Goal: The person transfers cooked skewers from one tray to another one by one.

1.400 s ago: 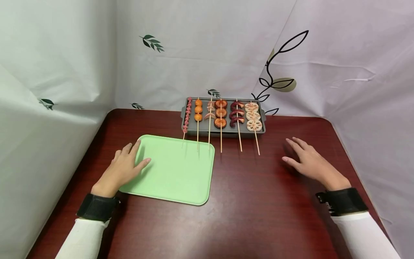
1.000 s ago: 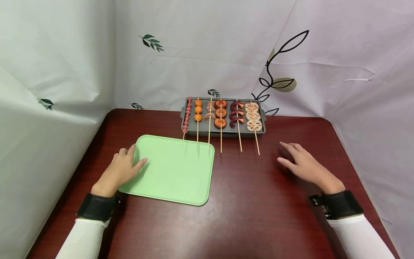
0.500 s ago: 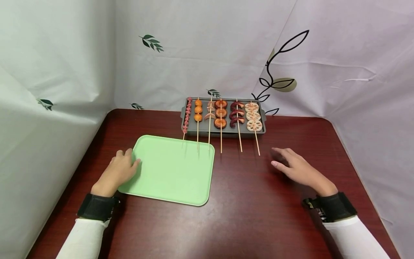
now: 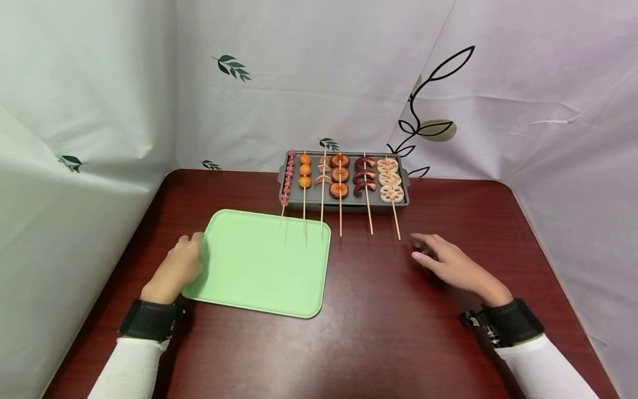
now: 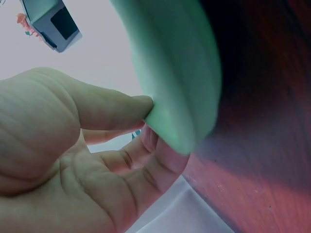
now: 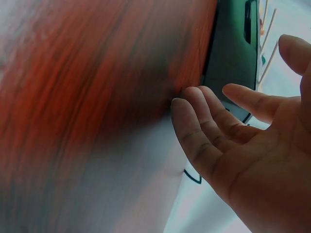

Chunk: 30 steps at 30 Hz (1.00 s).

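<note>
A light green rectangular tray [image 4: 264, 266] lies on the table, left of centre. My left hand [image 4: 180, 265] is at its left edge; in the left wrist view the thumb and curled fingers of that hand [image 5: 97, 145] pinch the rim of the tray [image 5: 170, 73]. My right hand [image 4: 451, 266] holds nothing, low over the table to the right of the skewers, its fingers loosely bent. In the right wrist view its fingertips [image 6: 181, 109] are close to the tabletop; contact cannot be made out.
A grey grill pan [image 4: 319, 195] stands at the back, with several food skewers across it, among them a lotus root skewer [image 4: 391, 193] and an orange ball skewer [image 4: 305, 182]. Their sticks jut forward, some over the tray. White patterned cloth [image 4: 299, 83] rises behind the dark red table [image 4: 379, 332].
My left hand has drawn in slightly, and its thumb has come from over the tray to its rim, now pinching it. My right hand has moved left and slightly nearer. The skewers stay put.
</note>
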Available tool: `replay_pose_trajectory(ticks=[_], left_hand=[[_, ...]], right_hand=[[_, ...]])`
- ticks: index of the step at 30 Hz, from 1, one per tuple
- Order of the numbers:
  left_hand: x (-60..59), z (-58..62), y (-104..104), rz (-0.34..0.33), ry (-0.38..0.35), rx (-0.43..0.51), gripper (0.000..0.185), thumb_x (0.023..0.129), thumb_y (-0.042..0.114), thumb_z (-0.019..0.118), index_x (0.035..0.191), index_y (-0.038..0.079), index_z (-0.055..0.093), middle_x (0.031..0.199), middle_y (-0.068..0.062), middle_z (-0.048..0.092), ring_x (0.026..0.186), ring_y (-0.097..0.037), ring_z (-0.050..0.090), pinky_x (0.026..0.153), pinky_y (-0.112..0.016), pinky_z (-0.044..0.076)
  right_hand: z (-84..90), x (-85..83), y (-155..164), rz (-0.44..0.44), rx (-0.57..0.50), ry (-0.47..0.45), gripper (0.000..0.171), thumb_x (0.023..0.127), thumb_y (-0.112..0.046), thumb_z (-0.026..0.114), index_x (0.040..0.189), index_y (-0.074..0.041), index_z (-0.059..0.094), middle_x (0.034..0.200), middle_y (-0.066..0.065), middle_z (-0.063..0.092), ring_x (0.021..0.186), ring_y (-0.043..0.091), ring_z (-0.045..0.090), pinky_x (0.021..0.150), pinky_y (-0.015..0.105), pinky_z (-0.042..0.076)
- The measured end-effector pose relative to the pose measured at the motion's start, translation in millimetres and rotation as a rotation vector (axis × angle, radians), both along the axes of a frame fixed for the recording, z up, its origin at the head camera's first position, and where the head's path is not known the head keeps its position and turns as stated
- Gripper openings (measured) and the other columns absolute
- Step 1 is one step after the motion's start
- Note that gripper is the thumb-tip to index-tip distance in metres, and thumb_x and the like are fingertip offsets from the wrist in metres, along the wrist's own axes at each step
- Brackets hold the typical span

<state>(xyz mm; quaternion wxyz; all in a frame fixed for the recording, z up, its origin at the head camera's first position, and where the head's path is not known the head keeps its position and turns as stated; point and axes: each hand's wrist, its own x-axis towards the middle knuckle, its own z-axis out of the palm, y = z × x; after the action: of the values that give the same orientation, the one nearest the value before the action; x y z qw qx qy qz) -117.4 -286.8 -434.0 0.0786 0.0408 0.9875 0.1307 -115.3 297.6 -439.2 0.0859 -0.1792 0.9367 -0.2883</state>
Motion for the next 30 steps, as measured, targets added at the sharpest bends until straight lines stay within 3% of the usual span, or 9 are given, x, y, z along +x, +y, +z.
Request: replay_pose_trajectory(ticks=[8,13,18,24,30], left_hand=[[-0.7,1.0,4,-0.012,-0.026,0.024,0.056,0.085,-0.014,0.057,0.138,-0.02,0.041,0.114,-0.043,0.054,0.101,-0.056,0.06,0.077,-0.06,0.056],[-0.4,2.8,6,-0.014,-0.036,0.039,0.054,0.086,-0.013,0.056,0.138,-0.019,0.041,0.113,-0.042,0.055,0.101,-0.055,0.06,0.076,-0.059,0.055],[-0.1,3.1,8,-0.012,-0.046,0.057,0.054,0.086,-0.012,0.054,0.138,-0.019,0.042,0.115,-0.042,0.055,0.102,-0.055,0.06,0.077,-0.059,0.055],[-0.3,2.2,10,-0.007,-0.082,0.068,0.052,0.092,-0.01,0.054,0.142,-0.018,0.04,0.122,-0.043,0.053,0.111,-0.056,0.058,0.084,-0.062,0.055],[0.5,2.4,15,-0.017,-0.071,0.076,0.052,0.092,-0.01,0.056,0.141,-0.018,0.04,0.121,-0.042,0.054,0.11,-0.055,0.059,0.082,-0.06,0.056]], right_hand=[[-0.2,2.9,-9,0.007,-0.008,-0.003,0.05,0.107,-0.031,0.058,0.148,-0.005,0.051,0.124,0.01,0.066,0.108,0.023,0.066,0.087,0.037,0.057],[1.8,4.8,-18,0.014,-0.079,-0.062,0.049,0.106,-0.028,0.059,0.148,-0.005,0.051,0.126,0.011,0.068,0.108,0.022,0.066,0.086,0.031,0.056],[1.9,5.5,-27,0.024,-0.223,-0.194,0.049,0.106,-0.021,0.059,0.149,0.0,0.047,0.129,0.015,0.066,0.108,0.017,0.066,0.083,0.025,0.058],[1.3,6.4,-37,0.047,-0.463,-0.362,0.05,0.106,-0.007,0.055,0.15,0.01,0.039,0.132,0.029,0.06,0.111,0.011,0.067,0.087,0.031,0.063],[-2.3,5.6,-46,0.015,-0.642,-0.498,0.054,0.107,-0.008,0.053,0.152,0.013,0.032,0.137,0.038,0.055,0.112,0.013,0.069,0.094,0.036,0.062]])
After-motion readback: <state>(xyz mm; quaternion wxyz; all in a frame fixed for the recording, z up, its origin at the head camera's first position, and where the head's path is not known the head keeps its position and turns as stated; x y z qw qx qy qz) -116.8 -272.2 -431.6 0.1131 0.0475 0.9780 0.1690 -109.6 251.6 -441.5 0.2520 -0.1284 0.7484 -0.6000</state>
